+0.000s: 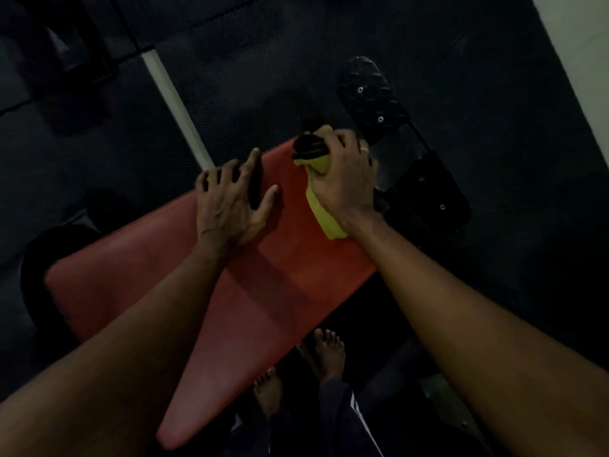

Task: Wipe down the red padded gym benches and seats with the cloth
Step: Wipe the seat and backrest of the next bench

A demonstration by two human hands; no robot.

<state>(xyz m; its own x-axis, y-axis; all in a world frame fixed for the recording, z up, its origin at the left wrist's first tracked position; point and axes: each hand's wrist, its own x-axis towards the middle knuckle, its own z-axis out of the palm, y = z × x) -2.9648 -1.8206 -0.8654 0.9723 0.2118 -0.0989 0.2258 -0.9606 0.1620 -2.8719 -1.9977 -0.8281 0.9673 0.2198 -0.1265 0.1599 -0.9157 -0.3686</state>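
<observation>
Red bench [204, 305], yellow cloth [321, 209], dim gym floor.
Right hand [342, 183] grips cloth and a dark object [309, 148]; left hand [227, 199] spread on pad; studded footplate [372, 94] beyond.

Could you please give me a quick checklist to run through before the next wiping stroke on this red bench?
1. Cloth in hand: ok, right hand grips the yellow cloth.
2. Cloth on the pad: ok, it lies on the red bench.
3. Bench steadied: ok, left hand rests spread on it.
4. Stroke path free: not ok, a dark object lies under the left fingers.
5. Cloth cleanliness: cannot tell, too dim.
</observation>
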